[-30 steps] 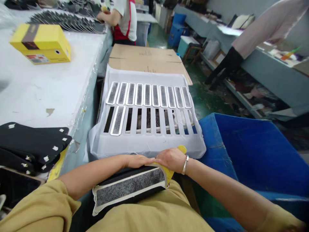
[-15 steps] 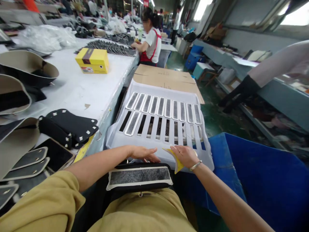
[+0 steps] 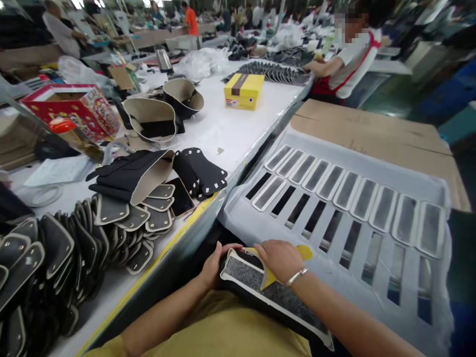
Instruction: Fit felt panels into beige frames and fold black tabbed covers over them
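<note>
A black padded piece with a grey fuzzy strip bordered in white point(image 3: 260, 290) lies across my lap. My left hand point(image 3: 212, 264) grips its near end, fingers curled over the edge. My right hand point(image 3: 279, 259) rests on top of it, closed on a yellow flat scraper point(image 3: 268, 280) pressed against the strip. Just beyond stands a white slotted rack point(image 3: 372, 248) with grey strips point(image 3: 345, 189) laid along its far row and one in the near row.
Left of the rack runs a white work table point(image 3: 208, 131) with stacks of black pieces point(image 3: 55, 248), curved beige-lined parts point(image 3: 152, 116), a yellow box point(image 3: 243, 90) and a red carton point(image 3: 74, 106). Brown cardboard point(image 3: 372, 129) lies behind the rack. A person in red and white point(image 3: 349, 54) works farther along.
My head has turned left, bringing the work table into view. My left hand has moved from flat on the piece to gripping its end, and the right hand has brought the yellow scraper back onto the strip.
</note>
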Available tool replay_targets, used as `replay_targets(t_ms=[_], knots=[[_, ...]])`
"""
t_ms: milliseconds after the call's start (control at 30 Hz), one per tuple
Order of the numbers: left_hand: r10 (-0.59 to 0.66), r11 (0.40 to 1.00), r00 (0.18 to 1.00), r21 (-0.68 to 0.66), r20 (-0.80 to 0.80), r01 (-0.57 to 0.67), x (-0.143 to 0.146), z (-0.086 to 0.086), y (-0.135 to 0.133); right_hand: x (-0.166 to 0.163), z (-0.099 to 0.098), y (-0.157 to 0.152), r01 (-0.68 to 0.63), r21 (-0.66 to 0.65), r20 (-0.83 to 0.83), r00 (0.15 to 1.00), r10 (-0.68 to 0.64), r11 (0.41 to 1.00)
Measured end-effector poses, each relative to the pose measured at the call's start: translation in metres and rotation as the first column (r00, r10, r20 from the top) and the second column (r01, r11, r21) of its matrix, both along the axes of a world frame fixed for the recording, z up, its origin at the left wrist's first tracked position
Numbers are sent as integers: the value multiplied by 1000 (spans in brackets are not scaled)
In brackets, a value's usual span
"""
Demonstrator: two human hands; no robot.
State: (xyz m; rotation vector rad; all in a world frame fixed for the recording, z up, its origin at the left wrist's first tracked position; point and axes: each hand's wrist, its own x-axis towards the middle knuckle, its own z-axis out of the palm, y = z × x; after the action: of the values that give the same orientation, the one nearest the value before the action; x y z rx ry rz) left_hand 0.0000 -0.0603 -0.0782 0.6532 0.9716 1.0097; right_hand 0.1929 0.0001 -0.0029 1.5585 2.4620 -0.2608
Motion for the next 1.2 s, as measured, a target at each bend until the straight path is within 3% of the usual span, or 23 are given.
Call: replay_targets(t_ms=[133, 267, 500, 700, 800, 1100, 1200], knots=[[69, 997, 984, 42, -164, -63, 5, 3, -9, -13, -1, 9, -88, -12, 31, 996, 88, 996], [95, 995, 982, 4, -161, -96, 4, 5, -11, -22, -4, 13, -88, -23, -1, 996, 88, 996], [32, 998, 966, -49, -256, -46, -2, 6, -10, -61, -12, 28, -204, -53, -30, 979, 203, 977], [109, 984, 985, -126, -134, -126, -2, -6, -11, -74, -11, 44, -431, -43, -99, 899, 426, 901], [154, 971, 986, -175, -64, -164, 1, -9, -10, -76, -12, 47, -483, -27, -114, 872, 477, 875], [256, 920, 963, -326, 87, -215, 9, 6, -1, -82, -18, 52, -561, 0, -145, 819, 556, 827], [283, 907, 957, -344, 71, -243, 11, 9, -2, -84, -18, 54, -608, -2, -164, 783, 599, 794]])
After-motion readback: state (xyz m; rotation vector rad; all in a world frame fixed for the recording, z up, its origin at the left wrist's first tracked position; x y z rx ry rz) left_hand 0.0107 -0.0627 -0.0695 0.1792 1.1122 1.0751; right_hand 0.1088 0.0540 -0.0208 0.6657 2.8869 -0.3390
